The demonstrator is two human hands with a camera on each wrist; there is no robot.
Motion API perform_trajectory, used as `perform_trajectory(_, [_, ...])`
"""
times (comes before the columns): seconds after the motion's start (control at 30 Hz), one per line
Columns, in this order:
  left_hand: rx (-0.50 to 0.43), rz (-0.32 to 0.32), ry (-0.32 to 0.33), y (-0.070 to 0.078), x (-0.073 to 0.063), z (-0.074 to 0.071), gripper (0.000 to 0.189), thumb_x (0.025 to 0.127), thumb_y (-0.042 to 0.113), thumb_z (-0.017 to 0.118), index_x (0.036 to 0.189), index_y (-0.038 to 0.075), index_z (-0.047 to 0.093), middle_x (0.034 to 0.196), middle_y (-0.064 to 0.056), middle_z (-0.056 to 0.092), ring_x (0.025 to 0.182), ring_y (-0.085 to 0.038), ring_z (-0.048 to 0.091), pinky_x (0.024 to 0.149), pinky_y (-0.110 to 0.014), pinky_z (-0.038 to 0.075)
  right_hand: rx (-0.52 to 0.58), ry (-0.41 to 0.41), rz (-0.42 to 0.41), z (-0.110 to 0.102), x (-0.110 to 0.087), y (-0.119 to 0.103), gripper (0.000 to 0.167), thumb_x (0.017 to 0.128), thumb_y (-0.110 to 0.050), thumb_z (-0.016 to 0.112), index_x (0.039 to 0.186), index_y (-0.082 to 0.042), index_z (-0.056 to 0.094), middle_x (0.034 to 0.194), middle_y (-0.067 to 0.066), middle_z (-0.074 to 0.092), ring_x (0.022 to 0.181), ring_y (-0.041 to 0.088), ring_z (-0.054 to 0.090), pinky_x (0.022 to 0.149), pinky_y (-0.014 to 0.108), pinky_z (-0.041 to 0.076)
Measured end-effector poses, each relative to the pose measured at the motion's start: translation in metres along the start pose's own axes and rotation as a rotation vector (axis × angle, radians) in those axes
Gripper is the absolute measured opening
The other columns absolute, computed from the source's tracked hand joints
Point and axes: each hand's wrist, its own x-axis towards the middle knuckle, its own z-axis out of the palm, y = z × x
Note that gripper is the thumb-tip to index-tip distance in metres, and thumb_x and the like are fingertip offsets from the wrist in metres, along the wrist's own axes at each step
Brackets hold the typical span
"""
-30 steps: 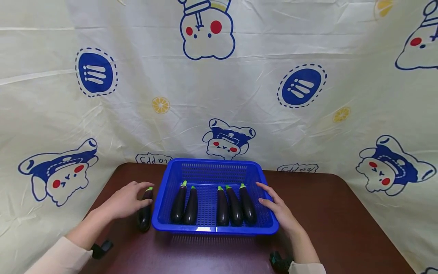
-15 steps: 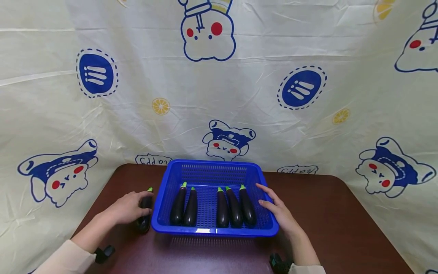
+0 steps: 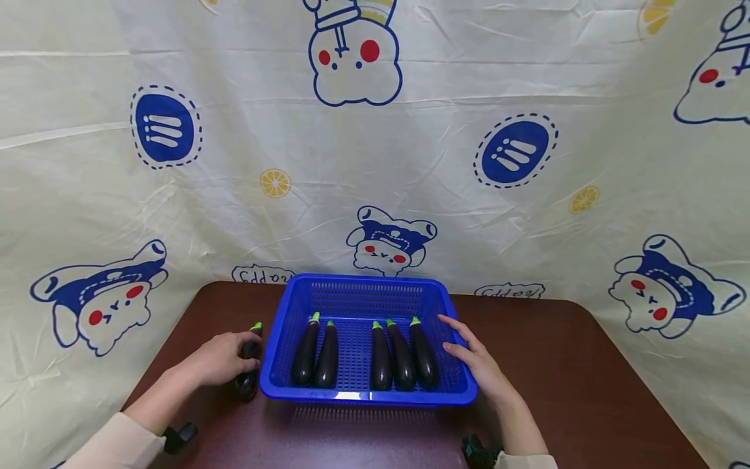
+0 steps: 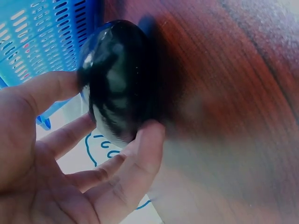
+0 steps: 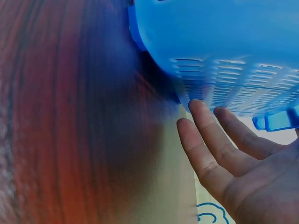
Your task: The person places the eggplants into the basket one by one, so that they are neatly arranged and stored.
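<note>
On the left part of the table, my left hand [image 3: 221,358] holds a dark eggplant [image 3: 246,384] between thumb and fingers. Its green stem end points away from me. The left wrist view shows the rounded end of this eggplant [image 4: 119,74] with the fingers around its sides. A blue plastic basket [image 3: 369,395] stands beside it, holding several eggplants [image 3: 327,358] laid lengthwise in two groups. My right hand [image 3: 483,368] rests at the basket's right rim, thumb and index finger over the edge. In the right wrist view, the other fingers [image 5: 219,144] extend loosely by the perforated outer wall.
The brown wooden table [image 3: 551,365] extends right of the basket and in front of it. Behind hangs a pale cloth [image 3: 410,150] with cartoon prints, close to the table's back edge. Dark wrist devices [image 3: 480,451] show below both hands.
My left hand has come down slightly and to the right onto the eggplant, and its fingers have closed around it. The right hand and the basket stay in place.
</note>
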Motion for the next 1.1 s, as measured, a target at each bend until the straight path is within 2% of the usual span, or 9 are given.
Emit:
perform_trajectory(0.23, [-0.011,-0.017,-0.003,-0.003,0.001,0.002,0.041,0.090,0.025,0.078,0.126,0.008,0.069,0.119,-0.019,0.073,0.098,-0.028,0.065,0.083,-0.048,0.054,0.007,-0.009,-0.002,0.000,0.000,-0.001,0.054,0.108,-0.031,0.052,0.159,-0.032,0.035,0.169,0.017,0.023,0.135,0.048,0.053,0.091,0.053,0.060])
perform_trajectory(0.47, [-0.013,-0.005,0.006,-0.005,0.000,0.001,0.039,0.089,0.023,0.078,0.125,0.009,0.070,0.120,-0.018,0.073,0.103,-0.029,0.066,0.086,-0.051,0.054,0.003,-0.007,-0.003,0.002,0.001,-0.001,0.054,0.108,-0.029,0.052,0.159,-0.032,0.036,0.169,0.016,0.024,0.134,0.044,0.055,0.090,0.050,0.060])
perform_trajectory(0.67, [-0.027,-0.014,-0.005,-0.005,-0.001,-0.001,0.037,0.090,0.020,0.076,0.125,0.010,0.070,0.118,-0.017,0.072,0.096,-0.026,0.063,0.080,-0.044,0.052,-0.002,-0.003,0.002,0.003,0.001,-0.001,0.054,0.107,-0.030,0.053,0.159,-0.033,0.037,0.170,0.014,0.022,0.136,0.045,0.053,0.091,0.050,0.060])
perform_trajectory(0.87, [-0.019,0.001,0.008,-0.003,-0.002,-0.006,0.034,0.090,0.019,0.076,0.123,0.010,0.072,0.119,-0.019,0.073,0.101,-0.028,0.065,0.085,-0.050,0.054,0.004,0.002,0.003,0.003,0.000,-0.001,0.053,0.107,-0.029,0.052,0.159,-0.032,0.037,0.169,0.015,0.023,0.135,0.045,0.054,0.091,0.051,0.060])
perform_trajectory(1.0, [-0.014,0.017,0.025,-0.001,-0.001,-0.008,0.033,0.089,0.020,0.076,0.121,0.012,0.073,0.109,-0.013,0.075,0.093,-0.024,0.063,0.079,-0.044,0.052,0.004,0.002,-0.002,0.002,0.000,-0.001,0.053,0.107,-0.028,0.052,0.159,-0.031,0.037,0.169,0.015,0.023,0.134,0.044,0.054,0.091,0.051,0.060])
perform_trajectory(1.1, [-0.026,0.021,0.032,0.000,-0.001,-0.009,0.033,0.089,0.021,0.076,0.121,0.013,0.073,0.089,-0.005,0.072,0.083,-0.020,0.059,0.072,-0.037,0.047,0.005,0.004,-0.001,0.001,0.000,-0.001,0.053,0.108,-0.028,0.052,0.159,-0.031,0.037,0.169,0.015,0.024,0.133,0.044,0.055,0.090,0.050,0.060])
